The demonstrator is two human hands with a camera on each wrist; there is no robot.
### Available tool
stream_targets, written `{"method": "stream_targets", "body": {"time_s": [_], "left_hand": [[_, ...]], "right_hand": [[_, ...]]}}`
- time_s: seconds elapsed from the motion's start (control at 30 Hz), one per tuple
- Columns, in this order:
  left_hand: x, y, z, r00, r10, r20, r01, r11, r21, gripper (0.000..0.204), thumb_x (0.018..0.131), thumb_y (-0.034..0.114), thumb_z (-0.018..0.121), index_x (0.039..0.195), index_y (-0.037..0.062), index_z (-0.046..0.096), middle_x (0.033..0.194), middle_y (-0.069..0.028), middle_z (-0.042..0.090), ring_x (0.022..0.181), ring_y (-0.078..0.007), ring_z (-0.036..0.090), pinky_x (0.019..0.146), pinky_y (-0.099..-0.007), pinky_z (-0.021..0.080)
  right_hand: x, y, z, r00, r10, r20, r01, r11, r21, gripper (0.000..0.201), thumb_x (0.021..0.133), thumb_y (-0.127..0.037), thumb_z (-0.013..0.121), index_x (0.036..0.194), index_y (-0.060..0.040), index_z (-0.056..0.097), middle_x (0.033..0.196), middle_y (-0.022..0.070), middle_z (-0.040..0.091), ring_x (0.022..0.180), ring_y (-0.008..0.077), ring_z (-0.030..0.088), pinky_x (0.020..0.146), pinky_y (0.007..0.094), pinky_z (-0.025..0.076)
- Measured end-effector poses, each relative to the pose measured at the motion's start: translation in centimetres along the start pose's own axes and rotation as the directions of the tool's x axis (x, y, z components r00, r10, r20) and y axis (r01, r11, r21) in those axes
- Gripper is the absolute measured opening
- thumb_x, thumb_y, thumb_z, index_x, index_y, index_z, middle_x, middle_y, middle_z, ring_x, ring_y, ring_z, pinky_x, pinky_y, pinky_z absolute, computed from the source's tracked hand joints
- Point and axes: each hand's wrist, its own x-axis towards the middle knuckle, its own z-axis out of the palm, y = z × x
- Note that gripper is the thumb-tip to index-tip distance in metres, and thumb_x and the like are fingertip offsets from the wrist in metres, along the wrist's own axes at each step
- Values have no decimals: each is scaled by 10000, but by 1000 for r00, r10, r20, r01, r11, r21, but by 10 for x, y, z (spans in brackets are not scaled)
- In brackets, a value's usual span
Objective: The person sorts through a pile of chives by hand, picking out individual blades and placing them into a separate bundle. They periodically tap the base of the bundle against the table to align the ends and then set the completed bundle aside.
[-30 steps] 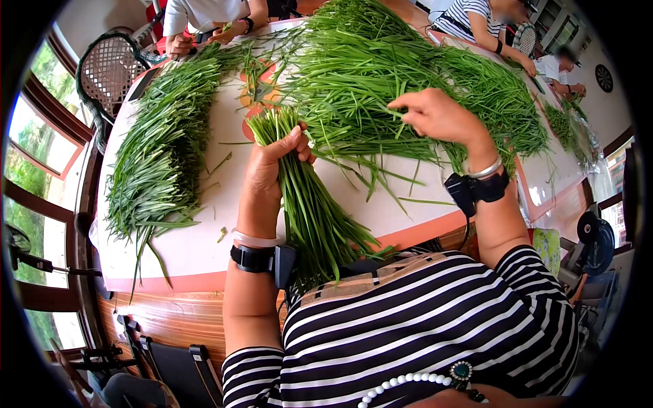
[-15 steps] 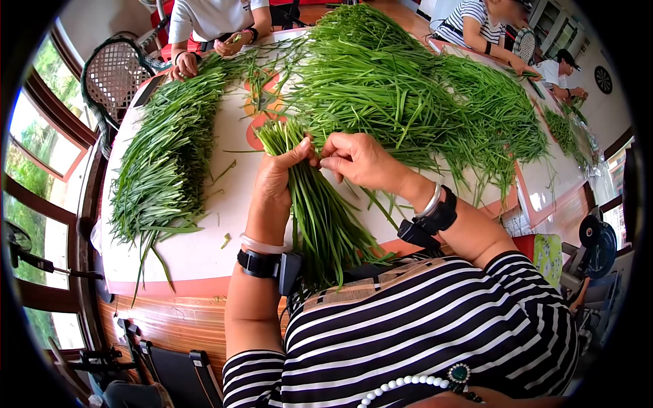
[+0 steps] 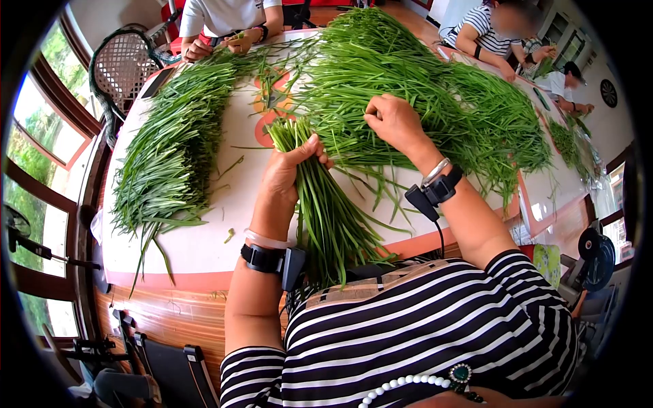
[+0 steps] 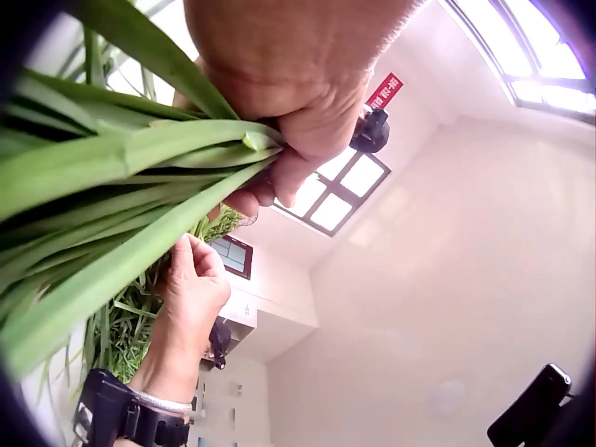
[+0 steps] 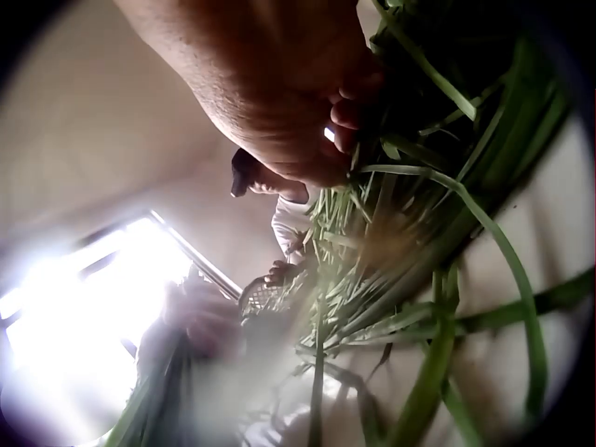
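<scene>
My left hand [image 3: 280, 178] grips a thick bunch of Chinese chives [image 3: 330, 214] just below its pale cut ends. The long green leaves trail down towards my striped shirt. In the left wrist view, the thumb and fingers wrap round these leaves [image 4: 102, 177]. My right hand [image 3: 396, 126] is over the near edge of the large chive pile [image 3: 381, 68], its fingers curled and tips together. From those fingertips a thin chive blade [image 5: 447, 182] runs off in the right wrist view. The left wrist view also shows the right thumb and forefinger pinched together.
A neat row of chives [image 3: 170, 146] lies along the table's left side. Loose scraps [image 3: 272, 75] are strewn between row and pile. A person [image 3: 228, 20] sits across the table, with others at the far right. A wicker chair [image 3: 126, 68] stands at the left.
My right hand came from the pile to beside the bunch, then moved back up and right to the pile's edge. The left hand keeps its grip on the bunch.
</scene>
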Motion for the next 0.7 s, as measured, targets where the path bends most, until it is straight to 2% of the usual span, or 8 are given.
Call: {"method": "stream_targets", "body": {"time_s": [0.1,0.2,0.33,0.47,0.5,0.53,0.6,0.7], "left_hand": [[1,2,-6,1000,-3,-18,4,998,60,145,888,95,650,962,-5,575,834,-99,623,792,-218,626,764,-383,541],[-5,6,10,995,6,-97,7,991,131,189,879,95,659,1017,-13,587,925,-116,662,902,-228,647,799,-359,526],[-6,5,16,997,67,-40,-58,979,197,248,851,72,680,1078,-4,613,953,-75,670,954,-200,644,850,-317,503],[-2,1,4,996,83,-43,-71,969,237,184,842,43,678,1011,8,614,914,-74,656,830,-191,644,777,-324,523],[-2,2,3,997,69,-35,-60,975,212,161,844,42,676,987,9,611,910,-79,654,796,-191,642,754,-325,529],[-2,1,2,998,56,-26,-50,981,187,139,846,41,673,964,9,607,906,-83,652,762,-191,640,731,-327,534],[-1,0,4,993,110,-31,-104,985,139,147,852,22,664,966,8,573,843,-75,620,683,-186,619,682,-332,546],[-3,5,9,990,124,-67,-117,989,90,187,853,5,657,1010,7,554,801,-60,595,679,-180,608,683,-332,548]], "right_hand": [[3,5,-6,1000,9,-20,-1,933,361,111,807,-127,710,818,-32,653,762,74,660,664,170,635,615,294,512],[3,2,-3,996,54,71,-89,685,724,95,820,-85,715,847,-10,663,740,16,655,651,64,580,614,213,483],[-9,-50,-13,981,-128,143,-5,731,682,59,862,-64,686,884,-16,658,778,-41,597,659,16,509,585,186,415],[-2,-65,-9,952,-216,217,-53,581,812,60,855,-60,691,878,-15,657,762,-36,585,646,18,487,564,192,396],[4,-64,-10,920,-240,311,-152,512,845,49,862,-54,681,873,-13,658,757,-36,583,660,31,501,575,200,412],[14,-55,-3,946,-255,202,19,664,747,78,856,-76,690,871,-10,651,741,-34,582,666,36,524,587,209,437],[34,-38,-4,972,-226,71,171,874,454,144,842,-140,704,892,-14,657,769,10,614,710,120,600,646,278,487],[54,-9,3,989,-149,-13,149,989,-18,244,788,-261,727,899,-52,669,959,127,624,991,302,591,827,428,499]]}}
